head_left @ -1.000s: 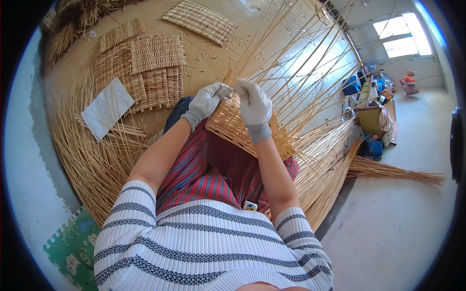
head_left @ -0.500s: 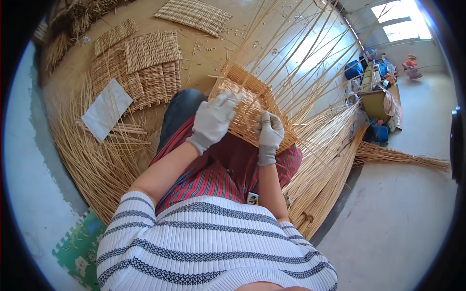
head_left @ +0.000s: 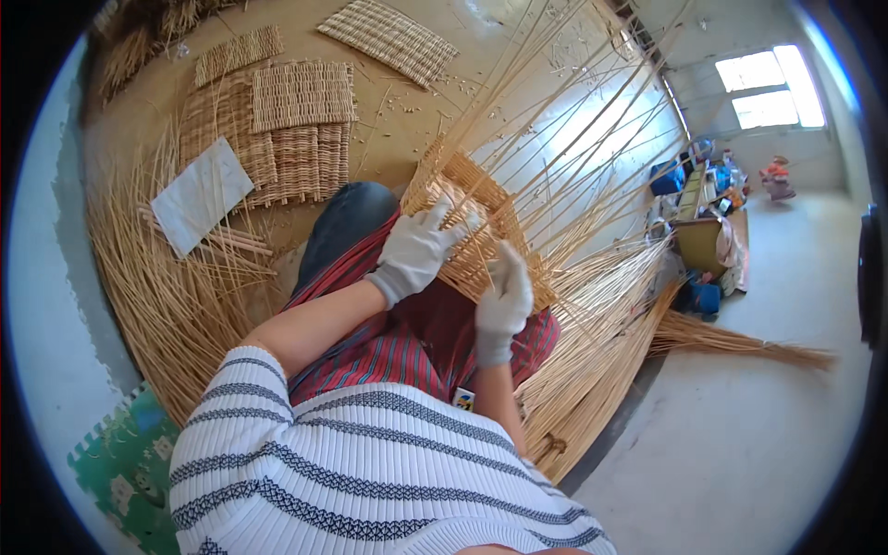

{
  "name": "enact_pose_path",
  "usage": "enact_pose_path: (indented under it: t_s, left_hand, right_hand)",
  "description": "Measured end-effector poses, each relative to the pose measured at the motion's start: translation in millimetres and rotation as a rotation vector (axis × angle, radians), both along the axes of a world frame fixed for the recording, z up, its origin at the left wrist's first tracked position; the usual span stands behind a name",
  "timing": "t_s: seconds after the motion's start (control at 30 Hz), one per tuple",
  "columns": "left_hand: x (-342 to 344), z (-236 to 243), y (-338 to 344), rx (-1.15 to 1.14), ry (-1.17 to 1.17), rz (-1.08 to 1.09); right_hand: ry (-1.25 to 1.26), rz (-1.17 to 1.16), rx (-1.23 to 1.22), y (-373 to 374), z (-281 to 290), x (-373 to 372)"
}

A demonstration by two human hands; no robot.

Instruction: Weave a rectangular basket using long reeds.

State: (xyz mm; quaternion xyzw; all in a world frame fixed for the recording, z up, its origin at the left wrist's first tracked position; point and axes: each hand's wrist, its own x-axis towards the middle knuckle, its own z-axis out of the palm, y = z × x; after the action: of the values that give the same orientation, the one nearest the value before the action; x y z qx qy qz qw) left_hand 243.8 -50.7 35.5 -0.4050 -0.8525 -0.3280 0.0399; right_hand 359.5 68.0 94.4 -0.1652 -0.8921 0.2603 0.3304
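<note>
A woven straw basket point(head_left: 467, 276) rests tilted on my lap, with long loose stakes fanning up and away from its far and right sides. My left hand point(head_left: 418, 248), in a white glove with a grey cuff, grips the basket's near left edge, its fingers reaching over into the hollow. At the near right edge, my right hand point(head_left: 506, 294), gloved the same way, is slightly blurred. Its fingers are drawn together in a pinch close to the basket wall; whatever is between them is too small to make out.
Woven straw mats point(head_left: 303, 97) lie on the floor at the far left, near a white sheet point(head_left: 202, 196). Loose straw point(head_left: 153, 296) spreads at left, and more straw point(head_left: 592, 370) at right. A cluttered bench point(head_left: 698, 242) stands at the back right. A person point(head_left: 777, 178) is far off.
My right hand has drawn back toward me and lower along the basket's edge. My left hand has shifted slightly right and down. The whole view has turned a little.
</note>
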Motion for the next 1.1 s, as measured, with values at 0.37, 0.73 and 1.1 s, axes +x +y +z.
enact_pose_path:
  t_s: [0.37,0.73,1.1]
  left_hand:
    - [-62,-53,2,0.807,-1.017,-0.024]
    - [-101,-44,-23,0.543,-0.749,-0.318]
    - [-73,-38,10,0.599,-0.969,0.052]
  right_hand:
    - [-0.264,0.402,0.257,-89,27,-107]
    - [0.003,0.185,-0.787,-31,0,-21]
    - [0.132,-0.017,0.339,21,17,-138]
